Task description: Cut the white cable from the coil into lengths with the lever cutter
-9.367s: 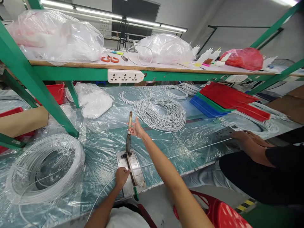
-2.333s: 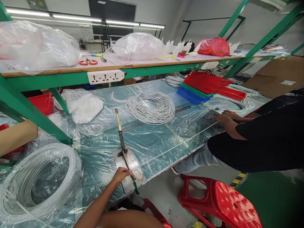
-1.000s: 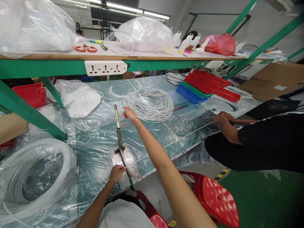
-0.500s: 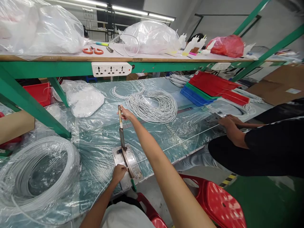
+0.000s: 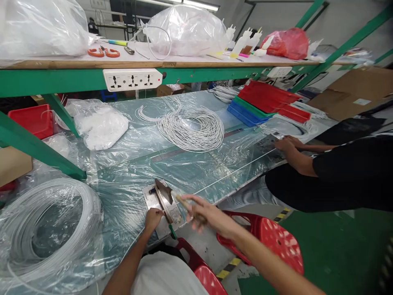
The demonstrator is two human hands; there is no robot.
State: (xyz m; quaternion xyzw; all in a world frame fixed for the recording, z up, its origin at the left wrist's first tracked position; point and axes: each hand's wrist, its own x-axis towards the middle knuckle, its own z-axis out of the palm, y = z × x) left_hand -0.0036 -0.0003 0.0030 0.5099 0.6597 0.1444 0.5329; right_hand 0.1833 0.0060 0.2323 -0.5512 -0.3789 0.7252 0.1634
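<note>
A small metal lever cutter on a plate sits near the table's front edge, its dark blade swung to the right. My right hand, partly smeared by motion, is closed around the cutter's worn handle. On the left side of the blade bar, my left hand pinches a white cable. That cable stretches from the cutter toward the right, where a co-worker's hands are at a dark plate. Its other end trails down and left past my left forearm.
A big cable coil lies at left, and a bundle of cut cables lies behind the cutter. Plastic bags, stacked trays, a green shelf post and a power strip stand around. Red stools are below.
My right hand has brought the cutter's handle from upright down to the right, toward the front edge. My left hand stays beside the cutter. The whole view has shifted slightly.
</note>
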